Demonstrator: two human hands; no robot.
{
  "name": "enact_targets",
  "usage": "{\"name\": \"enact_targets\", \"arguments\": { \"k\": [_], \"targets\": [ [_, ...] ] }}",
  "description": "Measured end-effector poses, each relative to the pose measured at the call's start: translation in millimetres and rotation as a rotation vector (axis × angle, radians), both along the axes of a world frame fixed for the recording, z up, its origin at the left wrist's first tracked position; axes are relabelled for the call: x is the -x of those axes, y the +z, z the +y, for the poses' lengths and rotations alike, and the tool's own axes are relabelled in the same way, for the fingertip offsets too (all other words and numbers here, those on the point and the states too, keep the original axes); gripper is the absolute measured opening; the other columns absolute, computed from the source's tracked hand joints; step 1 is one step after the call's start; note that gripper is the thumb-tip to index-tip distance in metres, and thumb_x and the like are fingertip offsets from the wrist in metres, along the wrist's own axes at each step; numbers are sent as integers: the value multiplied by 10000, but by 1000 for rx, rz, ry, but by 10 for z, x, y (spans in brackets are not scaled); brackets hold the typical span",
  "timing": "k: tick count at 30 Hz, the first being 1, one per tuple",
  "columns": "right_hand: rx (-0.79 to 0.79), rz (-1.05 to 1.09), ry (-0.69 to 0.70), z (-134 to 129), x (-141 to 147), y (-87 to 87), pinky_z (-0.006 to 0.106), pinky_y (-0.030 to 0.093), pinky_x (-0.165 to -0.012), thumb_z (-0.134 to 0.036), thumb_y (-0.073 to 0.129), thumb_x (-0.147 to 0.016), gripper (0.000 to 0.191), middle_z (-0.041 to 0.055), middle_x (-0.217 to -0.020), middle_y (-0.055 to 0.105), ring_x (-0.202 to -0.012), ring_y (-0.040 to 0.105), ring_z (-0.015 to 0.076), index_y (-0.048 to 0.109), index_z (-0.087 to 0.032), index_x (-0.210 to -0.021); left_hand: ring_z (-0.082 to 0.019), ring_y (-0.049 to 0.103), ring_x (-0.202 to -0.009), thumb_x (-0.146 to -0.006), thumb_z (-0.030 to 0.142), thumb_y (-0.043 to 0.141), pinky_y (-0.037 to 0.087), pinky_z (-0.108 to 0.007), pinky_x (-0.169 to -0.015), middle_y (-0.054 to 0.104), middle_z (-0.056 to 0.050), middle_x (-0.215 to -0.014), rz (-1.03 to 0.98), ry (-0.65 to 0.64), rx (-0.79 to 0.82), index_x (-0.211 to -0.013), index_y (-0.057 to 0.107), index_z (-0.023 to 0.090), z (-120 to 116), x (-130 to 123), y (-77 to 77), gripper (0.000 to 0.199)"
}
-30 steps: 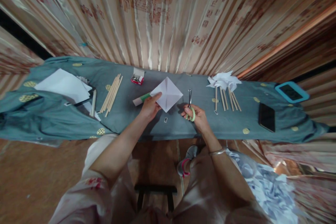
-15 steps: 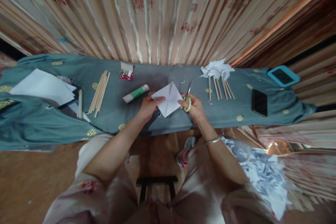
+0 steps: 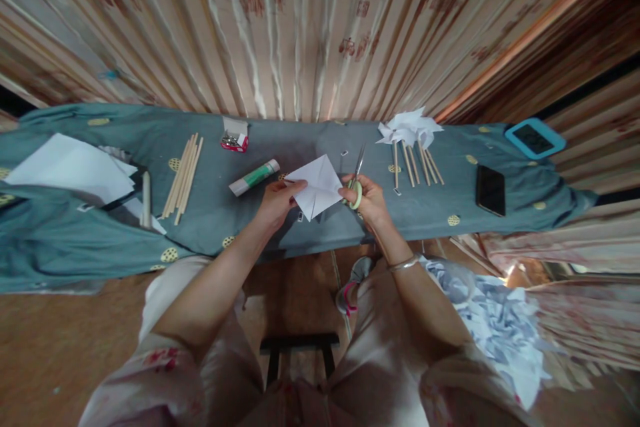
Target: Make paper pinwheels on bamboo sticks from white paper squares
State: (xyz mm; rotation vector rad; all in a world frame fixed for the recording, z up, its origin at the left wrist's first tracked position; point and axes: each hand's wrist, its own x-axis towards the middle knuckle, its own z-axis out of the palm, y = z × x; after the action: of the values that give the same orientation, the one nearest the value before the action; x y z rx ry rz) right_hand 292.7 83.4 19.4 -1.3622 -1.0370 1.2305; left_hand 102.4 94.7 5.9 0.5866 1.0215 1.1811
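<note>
A square of white paper is held over the table with its corners pointing up, down and sideways. A slit or crease runs in from its bottom corner, and fainter lines cross it. My left hand pinches its left corner, thumb on top. My right hand is closed around the pale green handles of a pair of scissors, blades pointing up and away from the paper. The thumb of that hand also touches the paper's right corner. A glue stick with a green label lies left of the paper.
On the cloth-covered table lie wooden sticks, a small red box of metal pieces, white paper sheets, paper pinwheels on sticks, a phone and a blue-framed device. Folded white papers pile up low right.
The paper appears turned between my hands: the line near its top corner now shows near the bottom one. The scissors stay in my right hand. The view has shifted slightly.
</note>
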Motion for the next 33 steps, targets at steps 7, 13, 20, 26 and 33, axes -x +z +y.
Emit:
{"name": "enact_targets", "arguments": {
  "k": [7, 13, 20, 26, 33],
  "targets": [
    [39, 4, 153, -3, 67, -91, 211, 340, -477, -389, 826, -480, 424, -97, -522, 532, -469, 457, 70, 587, -204, -777, -256, 702, -915, -695, 366, 758, 532, -373, -881, 742, -76, -818, -169, -68, -16, -838, 682, 132, 19, 13, 33, 285],
    [25, 73, -20, 32, 196, -116, 220, 372, -493, -398, 828, -466, 449, -99, -530, 550, -478, 476, 81, 566, -215, -781, -272, 659, -1038, -688, 541, 748, 499, -430, -946, 730, -69, -1000, -207, -123, -98, -1005, 669, 189, -66, -21, 96, 480],
    [29, 52, 13, 30, 358, -143, 210, 339, -482, -413, 816, -474, 454, -100, -536, 563, -481, 447, 73, 578, -205, -801, -147, 600, -639, -559, 342, 855, 513, -315, -757, 557, 26, -549, 86, -41, -114, -540, 559, 158, -99, -98, -1, 349],
    [18, -9, 100, 6, 431, -138, 212, 329, -465, -479, 826, -504, 461, -88, -529, 540, -477, 434, 72, 549, -207, -751, -195, 642, -714, -502, 240, 810, 503, -307, -674, 732, -41, -793, 119, 141, -137, -761, 707, 147, -66, -88, -36, 294],
    [38, 16, 280, -72, 383, -81, 233, 448, -537, -598, 800, -581, 494, -32, -587, 614, -545, 558, 109, 586, -204, -787, -179, 633, -659, -497, 287, 819, 502, -291, -628, 706, -33, -710, 150, 237, -151, -686, 681, 141, 85, 72, -20, 276]
  ]
}}
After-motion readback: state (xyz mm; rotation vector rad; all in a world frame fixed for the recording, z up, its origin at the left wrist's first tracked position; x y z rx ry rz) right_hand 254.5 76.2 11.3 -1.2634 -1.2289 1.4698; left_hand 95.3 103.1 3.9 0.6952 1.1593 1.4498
